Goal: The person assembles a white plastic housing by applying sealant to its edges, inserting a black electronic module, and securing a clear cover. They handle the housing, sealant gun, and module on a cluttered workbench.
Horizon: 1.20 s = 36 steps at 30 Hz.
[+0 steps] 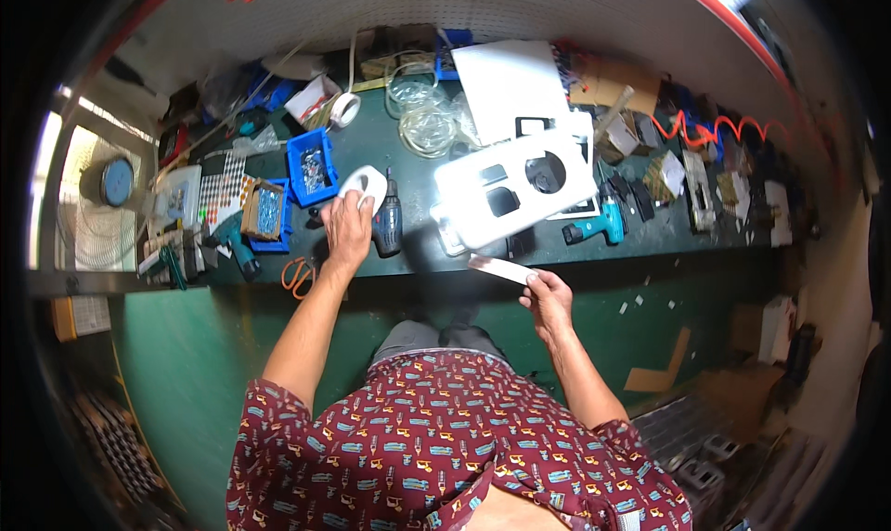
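My left hand (347,226) reaches over the bench, its fingers closed on the near edge of a white ring-shaped roll of tape (374,189). In front of the bench edge, my right hand (549,301) pinches one end of a flat white strip (501,269), which points left and slightly up. Just beyond the strip stands a white housing (501,164) with a large round opening and smaller rectangular cutouts. Right of the tape roll lies a dark electric screwdriver (389,223).
Blue bins of small parts (313,167) sit at the left, near orange-handled scissors (297,277). A teal cordless drill (599,225) lies right of the housing. Coiled clear tubing (427,127) and a white panel (510,85) are behind. An orange coiled hose (715,132) runs at the far right.
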### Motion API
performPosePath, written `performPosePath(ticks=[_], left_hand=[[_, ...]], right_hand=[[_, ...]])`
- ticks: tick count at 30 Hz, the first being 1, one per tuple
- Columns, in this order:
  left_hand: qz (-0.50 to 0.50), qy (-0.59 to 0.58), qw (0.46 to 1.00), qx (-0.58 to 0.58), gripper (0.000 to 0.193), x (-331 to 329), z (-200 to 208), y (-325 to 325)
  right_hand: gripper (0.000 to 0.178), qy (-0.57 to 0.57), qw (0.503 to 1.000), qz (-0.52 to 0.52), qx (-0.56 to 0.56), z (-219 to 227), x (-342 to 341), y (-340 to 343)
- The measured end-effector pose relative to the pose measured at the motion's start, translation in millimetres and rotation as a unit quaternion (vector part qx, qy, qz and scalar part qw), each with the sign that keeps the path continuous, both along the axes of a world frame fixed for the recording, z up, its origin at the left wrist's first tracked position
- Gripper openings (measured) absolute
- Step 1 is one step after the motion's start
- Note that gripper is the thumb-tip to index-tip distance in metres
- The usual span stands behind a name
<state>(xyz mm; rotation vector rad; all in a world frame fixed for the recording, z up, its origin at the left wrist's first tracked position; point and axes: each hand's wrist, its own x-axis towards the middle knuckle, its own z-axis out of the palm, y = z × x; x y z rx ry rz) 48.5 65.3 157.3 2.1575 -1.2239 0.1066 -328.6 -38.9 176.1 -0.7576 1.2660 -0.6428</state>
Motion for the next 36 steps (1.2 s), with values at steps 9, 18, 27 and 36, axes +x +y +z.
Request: performPosePath(ticks=[9, 18, 27, 36], left_hand=[[-0.17, 0.326, 0.926, 0.082, 0.04, -9, -30, -59], [-0.185, 0.617, 0.724, 0.249, 0.039, -28, -46, -89], [-0.366, 0.296, 0.855, 0.219, 0.013, 2, -100, -144], [-0.408, 0.224, 0.877, 0.121, 0.021, -37, -84, -165]], right_hand=[[0.015, -0.213, 0.971, -0.036, 0.105, -39, 34, 13], [0.017, -0.1, 0.972, -0.195, 0.08, -86, 100, 39], [0.026, 0.254, 0.925, -0.255, -0.124, -98, 162, 25], [0.023, 0.147, 0.924, -0.348, -0.057, -201, 177, 35]])
